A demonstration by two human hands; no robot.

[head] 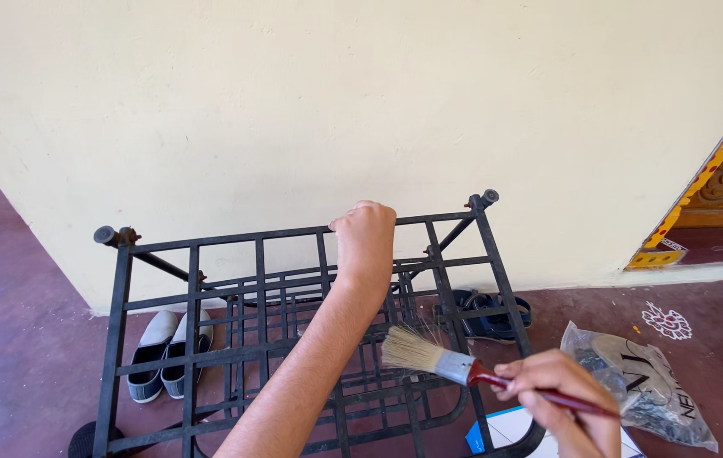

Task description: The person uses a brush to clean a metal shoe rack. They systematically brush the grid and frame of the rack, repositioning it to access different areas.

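A black metal grid rack [192, 280] stands on a dark red floor against a cream wall. My left hand [365, 244] is closed around the rack's top rear bar. My right hand [561, 392] holds a paintbrush [446, 362] by its red handle, at the lower right. Its pale bristles point left and lie over the rack's right-hand bars, near my left forearm. Whether the bristles touch the metal is unclear.
A pair of white and dark shoes [164, 352] lies under the rack at the left. Dark sandals [489, 309] sit by the wall behind it. A clear plastic bag [645, 386] and a white and blue sheet [506, 428] lie on the floor at the right. A decorated doorway [717, 195] is at the far right.
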